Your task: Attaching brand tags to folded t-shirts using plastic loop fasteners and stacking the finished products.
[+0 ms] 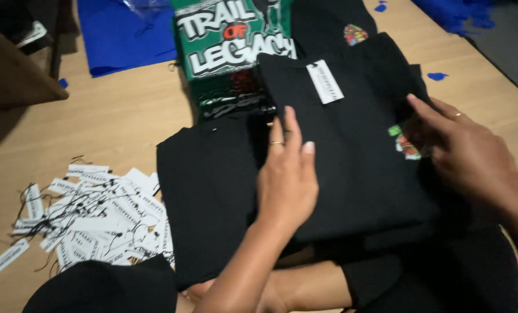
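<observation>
Here we flatten a folded black shirt (357,168) at centre frame on the bench (114,116).
Soft, light, floppy cloth; our left hand (287,179) presses spread flat, right hand (470,153) open at its edge; best gripped along the folds.

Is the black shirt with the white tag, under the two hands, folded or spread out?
Folded: the black shirt with the white tag forms a compact rectangle on the pile, left hand flat on it.
</observation>
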